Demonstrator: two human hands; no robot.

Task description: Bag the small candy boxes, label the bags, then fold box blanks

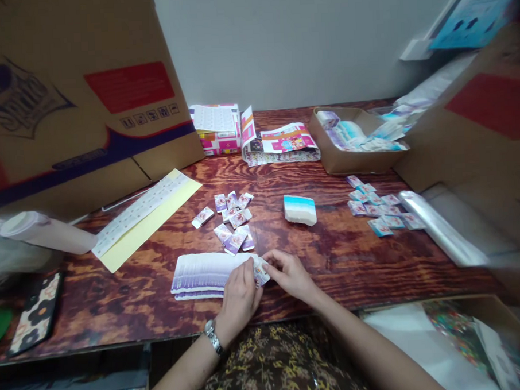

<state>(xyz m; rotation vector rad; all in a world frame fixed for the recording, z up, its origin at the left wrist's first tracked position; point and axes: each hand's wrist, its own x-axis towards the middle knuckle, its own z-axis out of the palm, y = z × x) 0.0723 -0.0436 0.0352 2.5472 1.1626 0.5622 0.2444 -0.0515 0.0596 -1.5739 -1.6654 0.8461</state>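
Note:
A long row of purple-and-white cards lies on the table in front of me. My left hand, with a watch at the wrist, rests on the right end of the row, its fingers closed round the end cards. My right hand pinches the edge of a small printed card at that same end. Just behind the row is a loose group of small purple packets. A blue-and-white stack sits to the right of them. More small packets lie farther right.
Large cartons stand at the left and right. Toward the wall are an open box of packets and pink printed boxes. Sticker sheets, a phone and a plastic roll lie on the table.

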